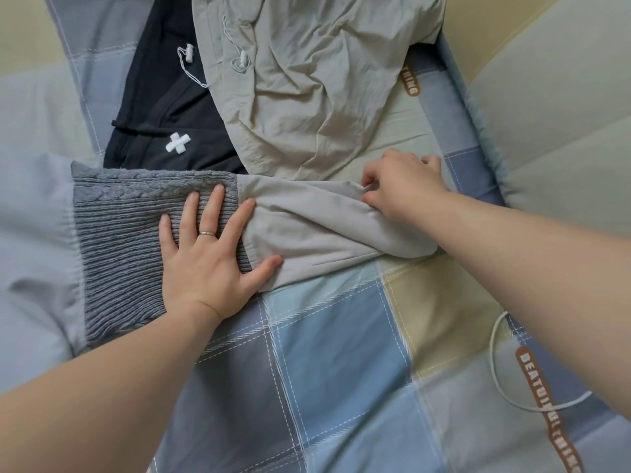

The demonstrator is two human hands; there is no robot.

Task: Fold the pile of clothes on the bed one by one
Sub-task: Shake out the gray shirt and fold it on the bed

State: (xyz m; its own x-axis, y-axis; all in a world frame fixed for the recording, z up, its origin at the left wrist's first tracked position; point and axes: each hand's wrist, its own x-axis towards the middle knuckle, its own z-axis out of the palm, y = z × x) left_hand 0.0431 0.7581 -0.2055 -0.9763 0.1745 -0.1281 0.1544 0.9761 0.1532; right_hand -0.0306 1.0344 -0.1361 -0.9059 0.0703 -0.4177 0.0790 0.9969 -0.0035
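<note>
On checked bedsheet [341, 353], right grip [403, 186] pinching grey garment [324, 230], white cord [491, 349] nearby

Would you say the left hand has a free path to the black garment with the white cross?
Probably yes: the left hand rests flat on the grey knit; the black garment lies exposed just beyond.

Soft, even, moderately bright light falls over the bed [341, 353]. Faint, blurred shadows lie just right of the left hand [205, 261], under folds of pale cloth [324, 227]. Detail is crisp around that hand; far from it, toward the corners, the bed's stitched lines bow and soften.
</note>
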